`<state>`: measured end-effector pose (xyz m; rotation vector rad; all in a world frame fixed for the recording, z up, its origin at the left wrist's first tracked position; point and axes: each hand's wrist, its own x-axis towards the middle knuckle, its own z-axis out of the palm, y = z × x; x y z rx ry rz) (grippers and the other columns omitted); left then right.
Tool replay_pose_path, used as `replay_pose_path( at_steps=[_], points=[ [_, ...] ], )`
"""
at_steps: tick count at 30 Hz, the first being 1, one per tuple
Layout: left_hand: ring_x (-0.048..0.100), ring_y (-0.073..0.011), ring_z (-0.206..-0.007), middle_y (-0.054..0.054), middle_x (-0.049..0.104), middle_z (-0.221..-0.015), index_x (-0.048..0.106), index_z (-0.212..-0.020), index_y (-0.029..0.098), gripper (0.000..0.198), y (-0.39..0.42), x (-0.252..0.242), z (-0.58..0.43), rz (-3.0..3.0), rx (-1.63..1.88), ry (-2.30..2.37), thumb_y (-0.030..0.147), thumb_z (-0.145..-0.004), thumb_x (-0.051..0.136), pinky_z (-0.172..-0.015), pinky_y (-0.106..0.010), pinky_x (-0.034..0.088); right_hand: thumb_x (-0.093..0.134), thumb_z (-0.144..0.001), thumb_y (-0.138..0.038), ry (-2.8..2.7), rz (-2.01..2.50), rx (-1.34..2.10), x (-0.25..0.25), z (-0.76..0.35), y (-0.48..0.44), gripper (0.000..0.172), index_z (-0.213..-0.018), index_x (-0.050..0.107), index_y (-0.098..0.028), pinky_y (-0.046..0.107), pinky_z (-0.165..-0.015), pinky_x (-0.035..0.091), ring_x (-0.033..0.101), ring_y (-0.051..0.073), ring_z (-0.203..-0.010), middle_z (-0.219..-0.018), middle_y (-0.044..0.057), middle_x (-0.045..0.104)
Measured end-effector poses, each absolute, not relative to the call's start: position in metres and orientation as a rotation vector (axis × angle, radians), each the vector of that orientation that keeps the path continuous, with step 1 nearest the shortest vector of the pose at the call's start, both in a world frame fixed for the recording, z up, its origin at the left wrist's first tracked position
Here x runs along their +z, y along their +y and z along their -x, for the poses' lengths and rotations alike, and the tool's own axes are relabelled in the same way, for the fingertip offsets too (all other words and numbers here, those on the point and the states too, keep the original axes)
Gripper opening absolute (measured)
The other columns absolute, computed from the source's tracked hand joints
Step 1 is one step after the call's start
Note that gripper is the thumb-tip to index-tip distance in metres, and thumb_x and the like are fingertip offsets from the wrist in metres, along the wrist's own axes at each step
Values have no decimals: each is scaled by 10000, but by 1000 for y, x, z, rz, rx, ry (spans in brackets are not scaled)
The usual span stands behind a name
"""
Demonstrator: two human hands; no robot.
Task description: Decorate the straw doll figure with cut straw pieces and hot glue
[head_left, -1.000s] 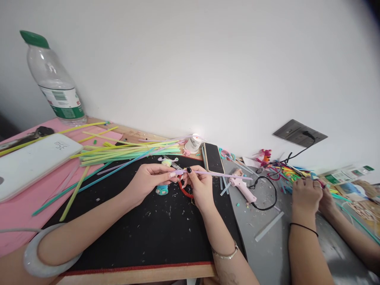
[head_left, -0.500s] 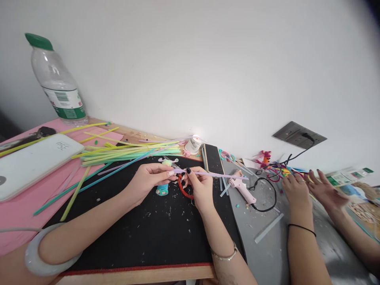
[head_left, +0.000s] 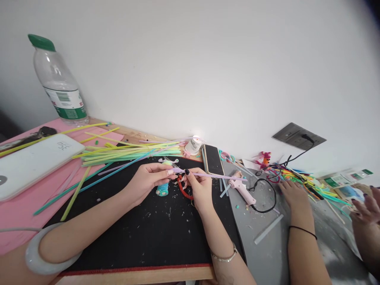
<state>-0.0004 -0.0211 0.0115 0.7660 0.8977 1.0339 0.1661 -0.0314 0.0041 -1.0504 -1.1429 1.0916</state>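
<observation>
Above the black mat (head_left: pixel 133 237), my left hand (head_left: pixel 145 182) pinches one end of a light purple pipe cleaner (head_left: pixel 221 175). My right hand (head_left: pixel 200 190) has its thumb and index finger closed on the same strip, close beside the left fingertips. The free length points right, toward the glue gun. A red loop (head_left: pixel 185 190), which looks like a scissors handle, shows at my right fingers; whether they hold it is hidden. Behind my left fingertips lies a small turquoise and pale green fuzzy figure (head_left: pixel 162 189), partly covered.
Yellow, green and blue pipe cleaners (head_left: pixel 130 154) lie at the back left near a white power bank (head_left: pixel 38 162) and a bottle (head_left: pixel 61 83). A paper cup (head_left: pixel 193 145), phone (head_left: pixel 213 159) and pink glue gun (head_left: pixel 242 190) stand rightward. A co-worker's hands (head_left: pixel 297 198) are at far right.
My hands stay almost in place, the purple pipe cleaner still between them. The co-worker's hands have moved apart, one shifting to the far right and uncovering a pile of coloured pipe cleaners.
</observation>
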Motion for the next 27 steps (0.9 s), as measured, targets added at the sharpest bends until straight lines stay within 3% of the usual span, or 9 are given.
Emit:
replay_pose_path(
  at_steps=[18,27],
  points=[
    [694,-142,-799,-44,740,-797,705,-812,167,158,-20,10,1,-649,1009,812,196,-668,763,-667,-157,535,681,-741,-246,-1232,1059,1062,3,-169,-34,84,-737,671,-162,221,-475,443,528,83,-464,-596,-12,615],
    [689,-189,-837,-67,733,-884,699,-868,169,253,-24,9,1,-847,939,830,299,-660,760,-717,-256,544,693,-730,-269,-1146,992,1125,5,-164,-34,121,-793,657,-172,227,-460,472,539,92,-455,-597,-11,632]
  ],
)
